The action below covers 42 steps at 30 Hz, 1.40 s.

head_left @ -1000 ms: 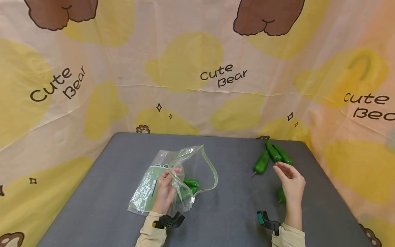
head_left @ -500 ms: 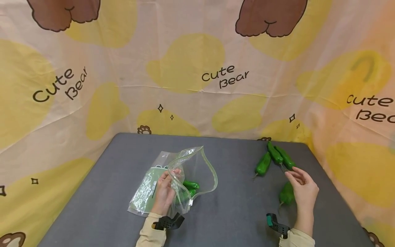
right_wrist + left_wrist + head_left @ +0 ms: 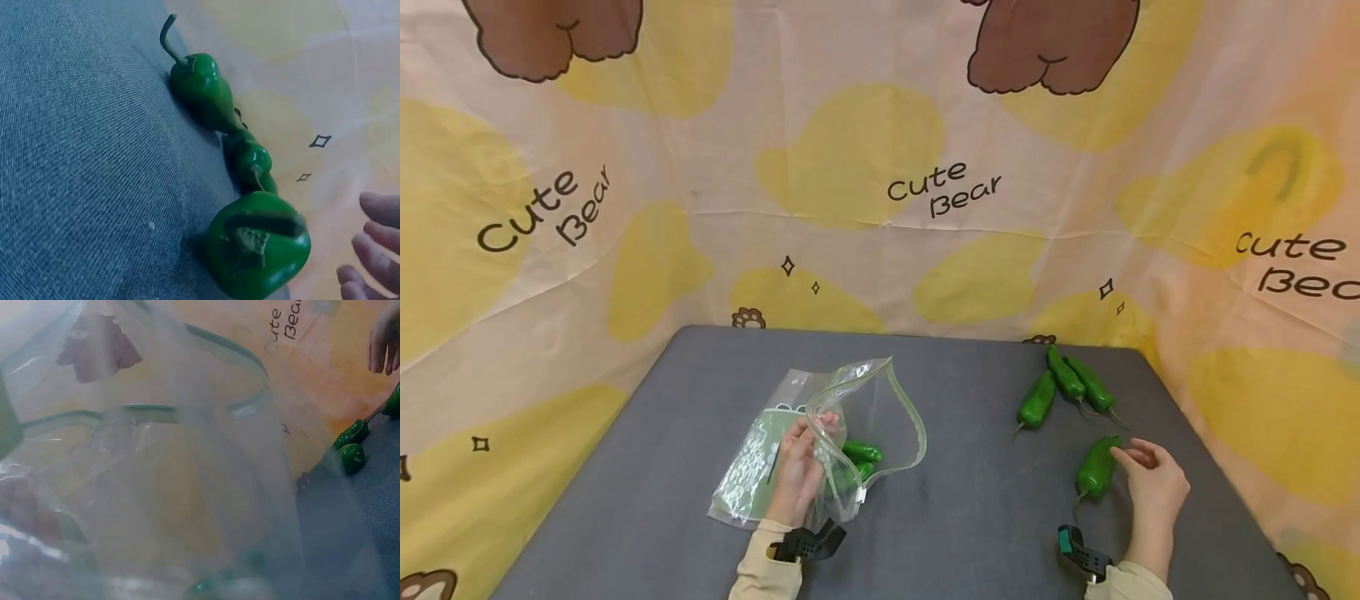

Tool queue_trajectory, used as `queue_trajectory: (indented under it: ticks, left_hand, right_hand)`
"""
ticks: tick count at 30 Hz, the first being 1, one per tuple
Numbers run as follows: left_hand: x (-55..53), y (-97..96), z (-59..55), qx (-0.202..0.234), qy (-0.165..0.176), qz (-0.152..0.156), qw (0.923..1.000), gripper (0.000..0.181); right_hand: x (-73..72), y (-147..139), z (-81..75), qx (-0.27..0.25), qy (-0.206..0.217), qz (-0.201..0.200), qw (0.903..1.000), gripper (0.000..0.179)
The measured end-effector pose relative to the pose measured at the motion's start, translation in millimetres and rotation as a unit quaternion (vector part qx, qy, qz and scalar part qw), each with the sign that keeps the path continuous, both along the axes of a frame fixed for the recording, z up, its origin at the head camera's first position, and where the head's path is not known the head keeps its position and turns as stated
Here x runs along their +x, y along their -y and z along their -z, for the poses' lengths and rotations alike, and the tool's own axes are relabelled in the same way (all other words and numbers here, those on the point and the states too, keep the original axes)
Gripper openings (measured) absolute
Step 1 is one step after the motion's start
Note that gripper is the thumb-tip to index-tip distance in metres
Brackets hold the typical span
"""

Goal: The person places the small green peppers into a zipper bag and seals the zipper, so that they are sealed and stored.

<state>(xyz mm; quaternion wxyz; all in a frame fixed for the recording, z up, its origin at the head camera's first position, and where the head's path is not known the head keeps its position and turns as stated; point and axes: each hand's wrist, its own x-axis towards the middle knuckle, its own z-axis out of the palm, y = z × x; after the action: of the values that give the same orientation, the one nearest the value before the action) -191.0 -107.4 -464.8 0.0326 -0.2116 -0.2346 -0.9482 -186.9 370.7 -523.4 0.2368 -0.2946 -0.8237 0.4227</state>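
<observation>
My left hand (image 3: pixel 801 467) grips the near side of a clear zip bag (image 3: pixel 904 392) by its rim, its fingertips showing through the plastic. The bag's mouth gapes toward the right. Inside it lie green peppers (image 3: pixel 861 452), partly hidden by folds. My right hand (image 3: pixel 1153 487) hovers beside a single green pepper (image 3: pixel 1097 471) on the table, with bent fingers and nothing between them. In the right wrist view its fingers (image 3: pixel 378 256) are spread, apart from that pepper (image 3: pixel 259 250), whose stem points at the camera.
Farther back on the right, three more green peppers (image 3: pixel 1066 375) lie close together on the grey table (image 3: pixel 970 517). A pale green printed panel (image 3: pixel 760 450) shows on the bag's left part. A patterned cloth (image 3: pixel 880 167) hangs behind and beside the table.
My right hand has come away from the far peppers, moving right and toward me to the side of the nearest pepper. The left hand and bag stay nearly the same.
</observation>
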Motion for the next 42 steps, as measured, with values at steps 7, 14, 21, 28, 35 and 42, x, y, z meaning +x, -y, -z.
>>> queue_trajectory:
  ticks: [7,14,21,28,35,42]
  left_hand:
    - [-3.3,0.9,7.2,-0.004,-0.017,0.002,0.9998,0.023]
    - [0.7,0.1,1.3,0.003,-0.010,0.005,0.9999,0.018]
    - [-1.2,-1.4,2.4,0.006,-0.012,0.006,0.9999,0.021]
    - [-2.3,-2.5,2.8,0.009,-0.008,0.003,0.9999,0.021]
    - [-1.8,-2.5,2.3,0.005,0.000,0.002,1.0000,0.022]
    - [-1.7,-2.7,1.7,0.014,0.002,0.005,0.9999,0.019]
  right_hand:
    - [21.5,31.8,-42.9,-0.019,0.083,-0.027,0.9960,0.049]
    - [34.5,48.2,-65.3,-0.029,0.130,-0.069,0.9888,0.049]
    - [29.9,48.1,-63.6,-0.036,0.167,-0.090,0.9813,0.062]
    - [27.0,44.7,-59.7,-0.096,0.192,-0.113,0.9701,0.086]
    - [27.3,42.5,-65.3,-0.111,0.186,-0.133,0.9672,0.090]
    - [27.2,42.9,-67.6,-0.124,0.178,-0.156,0.9636,0.085]
